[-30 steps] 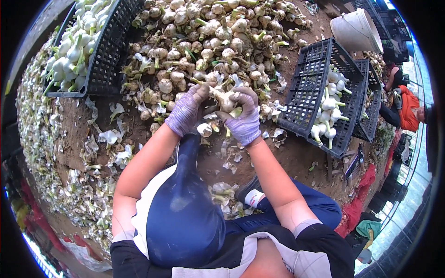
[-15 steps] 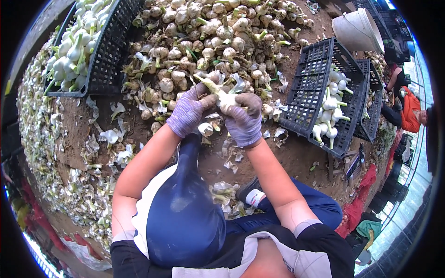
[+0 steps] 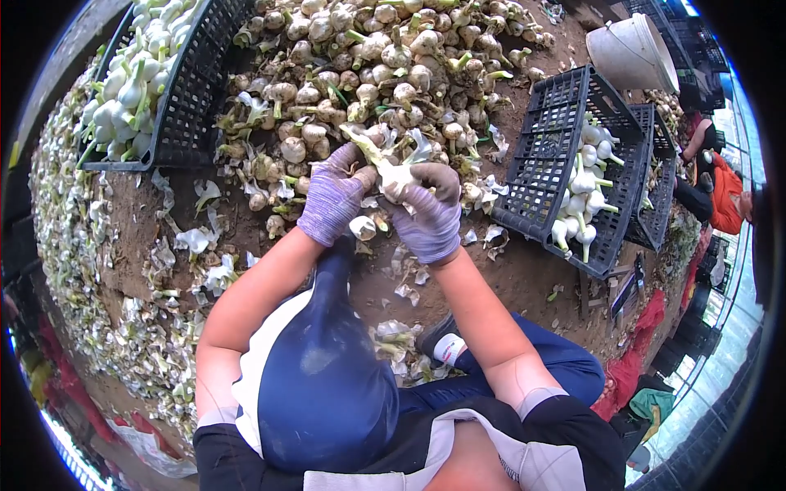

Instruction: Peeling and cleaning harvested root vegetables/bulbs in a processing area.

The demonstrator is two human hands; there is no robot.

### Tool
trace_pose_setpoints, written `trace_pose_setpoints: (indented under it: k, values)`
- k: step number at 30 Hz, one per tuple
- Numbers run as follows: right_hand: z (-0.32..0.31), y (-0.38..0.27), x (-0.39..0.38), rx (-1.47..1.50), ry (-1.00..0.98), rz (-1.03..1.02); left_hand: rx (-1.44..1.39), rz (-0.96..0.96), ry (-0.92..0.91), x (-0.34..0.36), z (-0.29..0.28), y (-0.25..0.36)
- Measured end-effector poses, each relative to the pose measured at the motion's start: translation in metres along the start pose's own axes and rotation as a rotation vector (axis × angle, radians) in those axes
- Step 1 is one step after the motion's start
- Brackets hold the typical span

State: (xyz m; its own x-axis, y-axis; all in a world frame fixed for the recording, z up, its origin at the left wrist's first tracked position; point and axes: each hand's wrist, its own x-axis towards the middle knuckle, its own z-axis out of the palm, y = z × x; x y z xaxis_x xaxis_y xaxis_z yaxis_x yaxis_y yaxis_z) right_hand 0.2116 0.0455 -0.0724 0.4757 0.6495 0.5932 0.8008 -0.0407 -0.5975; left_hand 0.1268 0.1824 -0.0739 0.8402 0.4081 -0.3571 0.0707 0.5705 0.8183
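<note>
Between my two gloved hands is a garlic bulb [image 3: 395, 178], its pale stem pointing up to the left and loose white skin standing off its top. My left hand [image 3: 334, 196], in a purple-grey knit glove with dirty fingers, is closed at the stem side. My right hand [image 3: 430, 213], gloved alike, pinches the bulb from the right with thumb and fingers. Right beyond them lies a big heap of soil-stained garlic [image 3: 327, 90]. A cut, whitish garlic piece [image 3: 363, 227] lies below the hands. Some fingertips are hidden behind the bulb.
A black crate [image 3: 192, 98] at upper left is full of peeled white garlic. Another black crate [image 3: 565, 147] on the right holds several clean bulbs. A white bucket [image 3: 626, 53] lies beyond it. Peeled skins [image 3: 155, 344] cover the ground at left. A person in orange [image 3: 725, 196] is far right.
My hands have shifted slightly, and more of the bulb's white surface shows between them. The left hand's fingers have drawn back a little along the stem side.
</note>
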Motion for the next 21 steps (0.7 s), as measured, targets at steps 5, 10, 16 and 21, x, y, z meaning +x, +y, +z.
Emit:
trace_pose_setpoints:
  k: [5,10,16,21]
  values:
    - [0.004,-0.007,0.004,0.829,0.112,0.874,0.079,0.026,0.070,0.000,-0.003,-0.013]
    - [0.009,0.025,-0.009,0.695,0.041,1.124,0.449,0.194,-0.086,-0.012,0.009,-0.006]
    - [-0.010,0.019,0.017,0.910,-0.313,1.374,0.733,0.075,-0.242,-0.003,-0.006,0.008]
    - [-0.022,0.017,0.015,1.198,-0.499,1.190,1.579,0.231,0.034,0.010,-0.037,0.012]
